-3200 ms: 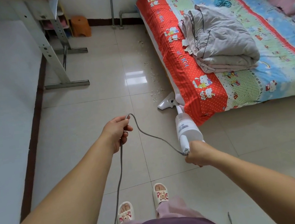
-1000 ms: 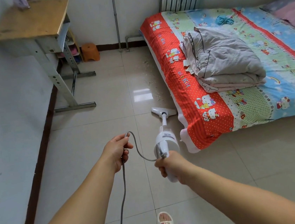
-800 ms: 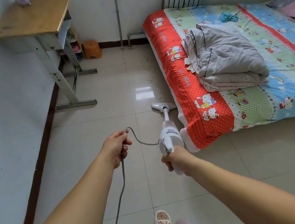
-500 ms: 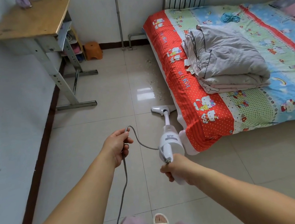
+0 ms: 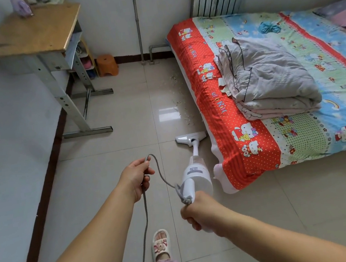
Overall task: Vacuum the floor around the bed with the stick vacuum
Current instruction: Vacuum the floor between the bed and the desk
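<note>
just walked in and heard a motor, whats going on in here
A person is vacuuming the tiled floor beside the bed. The right hand grips the handle of a white stick vacuum, whose floor head sits on the tiles against the bed's edge. The left hand holds the grey power cord up and off to the side. Scattered crumbs lie on the floor just ahead of the head, not yet picked up.
</note>
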